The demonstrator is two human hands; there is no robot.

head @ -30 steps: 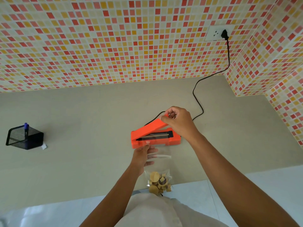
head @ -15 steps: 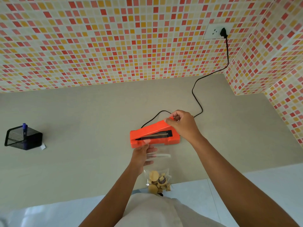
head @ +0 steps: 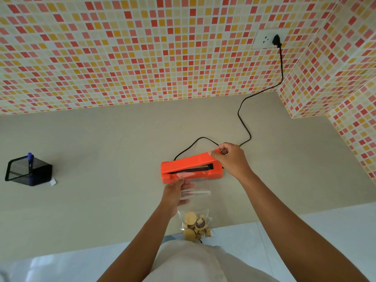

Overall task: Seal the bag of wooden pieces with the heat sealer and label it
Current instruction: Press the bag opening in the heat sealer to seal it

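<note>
The right hand (head: 232, 160) pinches the lid end of the heat sealer (head: 183, 163) — the left hand (head: 175, 193), just below, grips the bag (head: 198, 208) by its top.

The sealer (head: 191, 169) was formed of smooth orange plastic with a slight sheen. The bag (head: 198, 202) was made of clear, glossy film, and the pieces (head: 195, 225) in it of pale, matt wood. The counter (head: 101, 149) was finished smooth and matt. At nine o'clock a holder (head: 22, 171) of black wire mesh was seen; at twelve, the wall (head: 122, 58) was faced with mosaic tile.
</note>
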